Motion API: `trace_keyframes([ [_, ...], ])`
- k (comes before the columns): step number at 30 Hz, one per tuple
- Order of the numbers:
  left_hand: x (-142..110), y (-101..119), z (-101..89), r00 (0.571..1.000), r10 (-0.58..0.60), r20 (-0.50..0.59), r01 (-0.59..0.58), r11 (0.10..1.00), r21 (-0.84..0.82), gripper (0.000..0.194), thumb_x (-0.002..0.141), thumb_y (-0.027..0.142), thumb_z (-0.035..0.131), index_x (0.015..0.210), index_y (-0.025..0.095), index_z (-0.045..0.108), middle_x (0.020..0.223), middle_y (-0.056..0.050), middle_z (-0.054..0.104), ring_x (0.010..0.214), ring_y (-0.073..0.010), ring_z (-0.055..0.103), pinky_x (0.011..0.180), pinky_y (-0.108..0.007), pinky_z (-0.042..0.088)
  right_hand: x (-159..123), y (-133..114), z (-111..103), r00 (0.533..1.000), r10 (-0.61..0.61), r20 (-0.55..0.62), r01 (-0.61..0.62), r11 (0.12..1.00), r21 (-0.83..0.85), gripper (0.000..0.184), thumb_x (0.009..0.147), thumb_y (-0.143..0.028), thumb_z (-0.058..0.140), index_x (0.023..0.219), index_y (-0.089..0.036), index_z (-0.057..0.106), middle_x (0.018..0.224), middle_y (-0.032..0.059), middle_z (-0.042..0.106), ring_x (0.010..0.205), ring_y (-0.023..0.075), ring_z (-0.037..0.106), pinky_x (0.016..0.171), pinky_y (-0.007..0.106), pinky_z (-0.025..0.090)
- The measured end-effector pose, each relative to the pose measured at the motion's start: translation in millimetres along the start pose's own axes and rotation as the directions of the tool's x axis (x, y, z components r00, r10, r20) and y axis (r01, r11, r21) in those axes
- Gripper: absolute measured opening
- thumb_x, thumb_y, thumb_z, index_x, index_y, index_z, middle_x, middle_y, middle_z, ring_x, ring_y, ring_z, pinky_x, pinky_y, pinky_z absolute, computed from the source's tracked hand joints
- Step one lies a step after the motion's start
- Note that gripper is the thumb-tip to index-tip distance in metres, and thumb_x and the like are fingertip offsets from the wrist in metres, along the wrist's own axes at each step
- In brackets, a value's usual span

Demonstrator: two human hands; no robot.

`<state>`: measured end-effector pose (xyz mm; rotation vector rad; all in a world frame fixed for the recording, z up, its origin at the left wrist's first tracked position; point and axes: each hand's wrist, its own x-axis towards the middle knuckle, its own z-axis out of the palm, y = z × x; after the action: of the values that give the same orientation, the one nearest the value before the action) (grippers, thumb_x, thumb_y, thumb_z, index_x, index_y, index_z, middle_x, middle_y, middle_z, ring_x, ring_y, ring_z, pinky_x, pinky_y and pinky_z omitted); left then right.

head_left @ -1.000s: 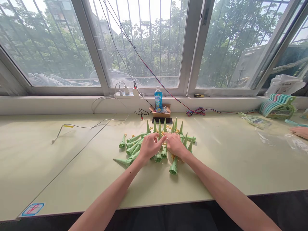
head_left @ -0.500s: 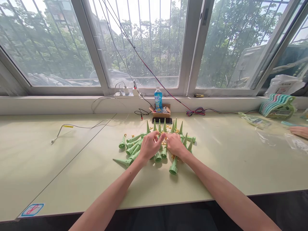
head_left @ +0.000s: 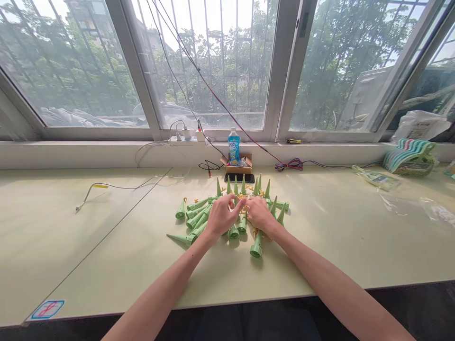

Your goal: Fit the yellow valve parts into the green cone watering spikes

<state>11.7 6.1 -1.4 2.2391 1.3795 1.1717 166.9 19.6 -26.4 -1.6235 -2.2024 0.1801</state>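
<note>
My left hand (head_left: 223, 215) and my right hand (head_left: 260, 211) meet over a cluster of green plastic watering spikes. Both have curled, pinched fingers, and whatever lies between the fingertips is too small or hidden to make out. Some spikes stand point up behind the hands, such as one green spike (head_left: 243, 184). Others lie on their sides, among them a spike (head_left: 256, 247) below my right hand and a long one (head_left: 181, 239) to the left. Small yellow valve pieces sit among them, one yellow piece (head_left: 185, 200) at the left. My hands cover the middle of the cluster.
Behind the cluster lie a black phone (head_left: 239, 178) and a small cardboard box (head_left: 245, 169) with a blue bottle (head_left: 233, 147). Cables (head_left: 289, 164) run along the sill and table (head_left: 341, 246). Green hangers (head_left: 408, 158) and clear plastic bags (head_left: 389, 203) are at the right.
Another person's hand at the right edge has gone out of view. My own hands stay in nearly the same place, with small finger shifts.
</note>
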Motion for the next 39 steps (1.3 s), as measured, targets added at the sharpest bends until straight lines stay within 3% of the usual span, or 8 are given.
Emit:
trace_keyframes([
  [7,-0.2,-0.3,0.4,1.0,-0.01,0.021,0.009,1.0,0.013,0.039,0.089,0.054,0.048,0.078,0.018,0.061,0.063,0.002,0.047,0.054,-0.0118,0.043,0.053,-0.023,0.032,1.5,4.0,5.7,1.0,0.008,-0.027,-0.008,1.0,0.017,0.031,0.094,-0.008,0.04,0.094,-0.016,0.069,0.091,0.0083,0.057,0.093,0.0206,0.048,0.082,0.031,0.032],
  [25,0.2,-5.4,4.8,1.0,0.002,0.017,-0.002,0.999,0.042,0.041,0.088,0.055,0.05,0.068,0.019,0.049,0.063,0.001,0.049,0.055,-0.0126,0.047,0.053,-0.024,0.033,0.6,3.0,3.9,0.999,0.032,-0.028,-0.031,0.998,0.048,0.03,0.095,-0.01,0.041,0.11,-0.018,0.065,0.097,0.0094,0.057,0.099,0.022,0.05,0.087,0.032,0.035],
  [31,-0.2,-3.3,3.5,1.0,-0.01,0.026,0.009,0.999,0.043,0.039,0.088,0.054,0.049,0.072,0.019,0.055,0.064,0.001,0.05,0.056,-0.0129,0.048,0.053,-0.024,0.034,0.6,1.7,2.6,0.999,0.036,-0.02,-0.035,0.998,0.044,0.025,0.093,-0.009,0.042,0.092,-0.017,0.066,0.095,0.0092,0.054,0.093,0.021,0.049,0.084,0.032,0.037],
  [39,-0.3,-4.8,3.5,0.999,-0.021,0.035,0.02,0.999,0.038,0.037,0.088,0.053,0.05,0.08,0.019,0.062,0.065,0.001,0.051,0.057,-0.0135,0.049,0.054,-0.025,0.035,0.4,2.3,3.9,0.998,0.043,-0.055,-0.039,0.996,0.075,0.024,0.094,-0.009,0.041,0.093,-0.017,0.063,0.094,0.0077,0.052,0.089,0.0196,0.049,0.084,0.031,0.038],
])
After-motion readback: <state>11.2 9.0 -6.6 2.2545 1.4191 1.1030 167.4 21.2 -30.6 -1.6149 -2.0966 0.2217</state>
